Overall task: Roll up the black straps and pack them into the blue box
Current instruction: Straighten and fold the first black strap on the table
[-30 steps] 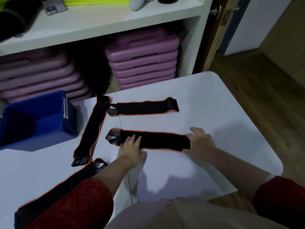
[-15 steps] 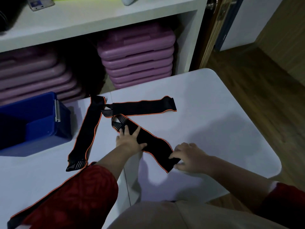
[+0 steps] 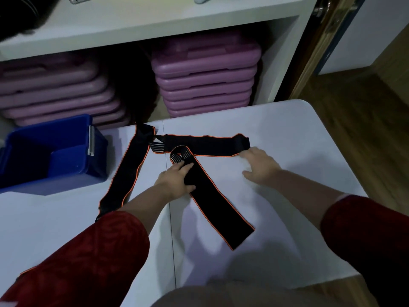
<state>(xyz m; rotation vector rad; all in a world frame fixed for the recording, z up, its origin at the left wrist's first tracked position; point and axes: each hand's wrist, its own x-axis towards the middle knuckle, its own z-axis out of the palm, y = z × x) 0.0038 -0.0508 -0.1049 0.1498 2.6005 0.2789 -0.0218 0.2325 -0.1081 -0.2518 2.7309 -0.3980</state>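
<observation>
Far left on the white table (image 3: 298, 134): open blue plastic box (image 3: 66, 149), rim up, nothing visible inside. Just right of it, a long black elastic strap with orange edging (image 3: 127, 171), flat, running from the table's far edge back toward the red sleeve (image 3: 88, 262) of the left arm. Another orange-edged end barely visible at the lower left beside that sleeve.

Centre: left hand (image 3: 177, 181) pressed down on a second black orange-edged strap (image 3: 219, 209) lying diagonally, fingers (image 3: 186, 168) spread flat and extended over its upper part, not curled around it; striped elastic loop (image 3: 180, 155) just beyond the fingertips, lapping onto the third strap. Free end of the diagonal strap well toward the near right, clear of both hands.

Beyond: a third black orange-edged strap (image 3: 205, 144) lying crosswise, flat, its left striped end meeting the first strap.

Right: right hand (image 3: 260, 166) palm-down on the table, fingers loosely spread, fingertips touching or just beside the right end of the crosswise strap; gripping nothing visibly.

Behind the table: white shelf unit with stacked purple plastic platforms (image 3: 205, 80).
</observation>
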